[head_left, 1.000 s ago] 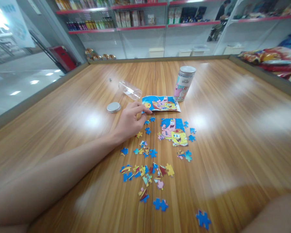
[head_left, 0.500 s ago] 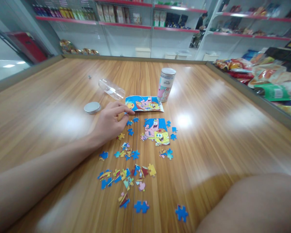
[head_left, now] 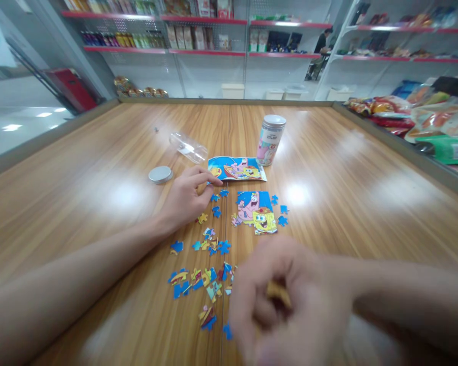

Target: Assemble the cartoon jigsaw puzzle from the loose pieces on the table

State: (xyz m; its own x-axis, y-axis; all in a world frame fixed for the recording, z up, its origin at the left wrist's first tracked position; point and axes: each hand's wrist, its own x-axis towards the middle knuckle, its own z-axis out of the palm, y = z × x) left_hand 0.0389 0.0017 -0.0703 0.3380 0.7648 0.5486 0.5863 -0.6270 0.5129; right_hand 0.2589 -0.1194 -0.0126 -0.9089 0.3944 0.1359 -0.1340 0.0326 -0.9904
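Note:
My left hand [head_left: 187,199] rests on the table, index finger stretched to the lower left edge of a cartoon picture card [head_left: 238,169], thumb apart from it. Loose blue puzzle pieces [head_left: 216,211] lie beside its thumb. To the right is a partly joined jigsaw puzzle [head_left: 257,213] with a pink and a yellow figure. Blurred and close to the camera, my right hand [head_left: 309,305] has curled fingers and covers some of the nearer pieces; whether it holds anything cannot be made out. More loose puzzle pieces [head_left: 196,278] lie scattered in front.
A printed can [head_left: 270,141] stands behind the card. A clear plastic cylinder [head_left: 189,147] and a round metal lid [head_left: 161,175] lie to the left. Snack packs [head_left: 431,122] are past the table's right edge. Shelves [head_left: 206,52] and a seated person [head_left: 319,53] are farther back.
My right hand has come in from the lower right, over the nearer pieces. My left hand stays by the card. The whole view has shifted slightly.

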